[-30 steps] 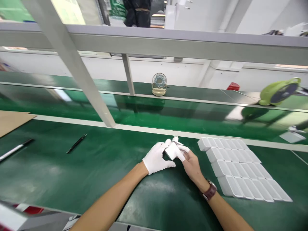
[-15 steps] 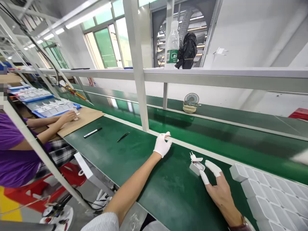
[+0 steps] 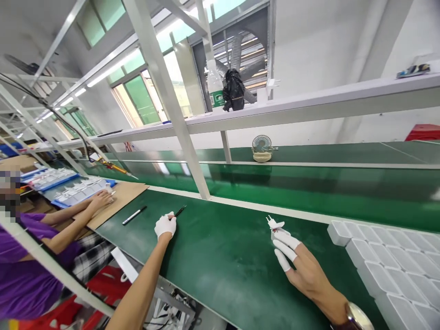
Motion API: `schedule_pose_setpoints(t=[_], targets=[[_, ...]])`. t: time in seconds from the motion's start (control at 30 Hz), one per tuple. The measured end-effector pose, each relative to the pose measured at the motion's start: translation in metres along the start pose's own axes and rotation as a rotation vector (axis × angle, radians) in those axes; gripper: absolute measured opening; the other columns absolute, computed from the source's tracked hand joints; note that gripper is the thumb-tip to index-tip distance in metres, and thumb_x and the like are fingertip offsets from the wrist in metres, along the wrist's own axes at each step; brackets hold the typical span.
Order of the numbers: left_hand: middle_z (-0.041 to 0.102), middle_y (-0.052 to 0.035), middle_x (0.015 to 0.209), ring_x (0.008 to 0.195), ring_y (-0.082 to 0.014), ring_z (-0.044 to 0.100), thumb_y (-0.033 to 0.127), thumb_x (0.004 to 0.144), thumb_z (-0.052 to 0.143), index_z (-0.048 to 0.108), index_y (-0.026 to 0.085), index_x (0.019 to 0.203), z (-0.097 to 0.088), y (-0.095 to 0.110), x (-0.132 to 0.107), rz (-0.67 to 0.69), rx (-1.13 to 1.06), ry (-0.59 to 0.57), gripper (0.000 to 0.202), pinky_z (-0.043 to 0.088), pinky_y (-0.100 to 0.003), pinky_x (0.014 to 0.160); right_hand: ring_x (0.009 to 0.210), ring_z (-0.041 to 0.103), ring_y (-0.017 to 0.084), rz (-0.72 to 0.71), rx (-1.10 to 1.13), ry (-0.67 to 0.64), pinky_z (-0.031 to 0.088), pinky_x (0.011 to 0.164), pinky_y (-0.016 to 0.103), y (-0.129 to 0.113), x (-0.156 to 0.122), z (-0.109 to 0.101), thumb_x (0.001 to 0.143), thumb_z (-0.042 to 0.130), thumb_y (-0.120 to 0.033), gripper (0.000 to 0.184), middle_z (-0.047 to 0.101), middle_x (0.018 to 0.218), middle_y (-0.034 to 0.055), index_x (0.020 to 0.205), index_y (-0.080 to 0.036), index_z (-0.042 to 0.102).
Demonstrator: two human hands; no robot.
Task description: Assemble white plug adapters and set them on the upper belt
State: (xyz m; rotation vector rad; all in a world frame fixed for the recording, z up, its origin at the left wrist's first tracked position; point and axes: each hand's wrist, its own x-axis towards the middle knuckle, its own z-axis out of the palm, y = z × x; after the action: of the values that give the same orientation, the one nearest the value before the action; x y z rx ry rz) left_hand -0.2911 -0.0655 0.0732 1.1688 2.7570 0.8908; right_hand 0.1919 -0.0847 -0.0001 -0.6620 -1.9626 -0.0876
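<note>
My left hand (image 3: 165, 226), in a white glove, is stretched out to the left over the green bench and its fingers touch the near end of a black pen (image 3: 180, 211). Whether the pen is gripped I cannot tell. My right hand (image 3: 296, 262), with white finger cots, rests on the bench with its fingertips against a small white plug part with metal prongs (image 3: 275, 226) that stands on the surface.
A block of white trays (image 3: 388, 261) lies at the right. A second pen (image 3: 134, 215) and brown cardboard (image 3: 118, 199) lie to the left, where a co-worker's hands (image 3: 99, 200) work. A slanted white frame post (image 3: 178, 123) and small fan (image 3: 261, 147) stand behind.
My left hand has moved left from near the post to the black pen. My right hand has closed in on the white plug part. The view has swung further left and up.
</note>
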Motion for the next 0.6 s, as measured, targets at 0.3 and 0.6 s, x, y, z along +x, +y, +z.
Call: schedule_pose_setpoints(t=[0.3, 0.6], targets=[[0.073, -0.0042, 0.11, 0.114, -0.0278, 0.066, 0.036, 0.084, 0.058, 0.067, 0.027, 0.084, 0.064, 0.092, -0.121, 0.593, -0.272, -0.438, 0.012, 0.05, -0.042, 0.104, 0.117, 0.063, 0.031, 0.059, -0.027, -0.13, 0.055, 0.1, 0.053, -0.008, 0.005, 0.005, 0.094, 0.059, -0.018, 0.055, 0.066, 0.124, 0.0145, 0.147, -0.021, 0.044], [0.074, -0.0036, 0.098, 0.093, -0.0276, 0.069, 0.042, 0.084, 0.066, 0.074, 0.029, 0.093, 0.065, 0.181, -0.212, 0.811, -0.564, -0.729, 0.018, 0.057, -0.044, 0.087, 0.081, 0.062, 0.025, 0.112, -0.04, -0.109, 0.054, 0.075, 0.04, 0.006, 0.009, 0.003, 0.096, 0.048, -0.014, 0.02, 0.067, 0.086, 0.0085, 0.107, -0.019, 0.064]])
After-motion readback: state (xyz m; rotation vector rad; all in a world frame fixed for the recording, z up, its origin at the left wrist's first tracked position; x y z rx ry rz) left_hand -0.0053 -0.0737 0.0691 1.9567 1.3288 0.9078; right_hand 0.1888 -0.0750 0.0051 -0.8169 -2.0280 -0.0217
